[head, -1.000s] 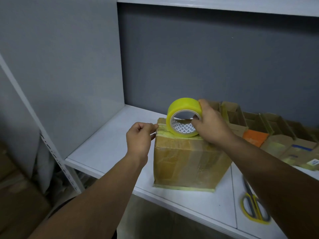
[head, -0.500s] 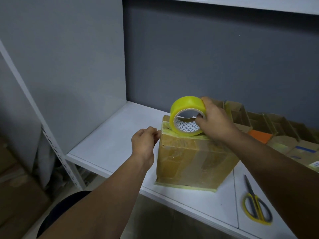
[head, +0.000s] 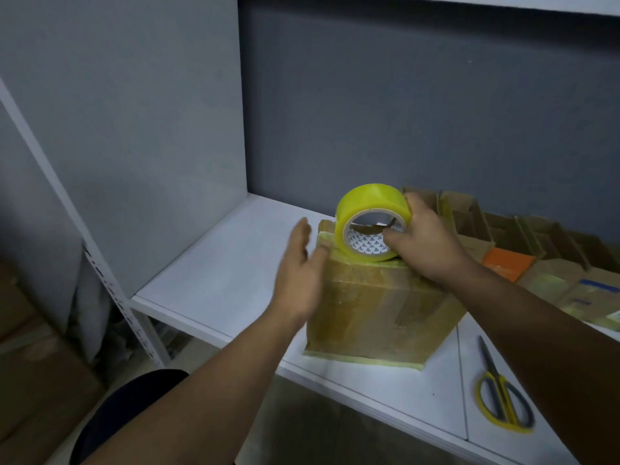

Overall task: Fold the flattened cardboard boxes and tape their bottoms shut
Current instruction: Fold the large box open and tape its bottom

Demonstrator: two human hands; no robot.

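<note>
- On the white shelf [head: 218,270], near its front edge, one box [head: 379,313] stands folded. Its long axis runs from 9 to 3 o'clock across your view.
- One yellow roll [head: 365,199] of tape stands on its edge on top of the box, near the 9 o'clock end. Its hole faces you, so I judge it would unroll along that axis, toward 3 o'clock.
- Your right hand [head: 426,243] grips the roll from its 3 o'clock side, with the thumb hooked into the core and the fingers over the rim.
- Your left hand [head: 298,273] is flat with straight fingers, just beside the top corner at 9 o'clock. It is blurred, so I cannot tell if it touches the box.
- This left hand is the nearer one to that corner. I think it should press the tape end there while the right hand pulls.
- One pair of scissors [head: 503,397] lies at 4 o'clock from the box, apart from it.
- Several other boxes [head: 536,250] sit at 2 o'clock, but I cannot count them exactly.
</note>
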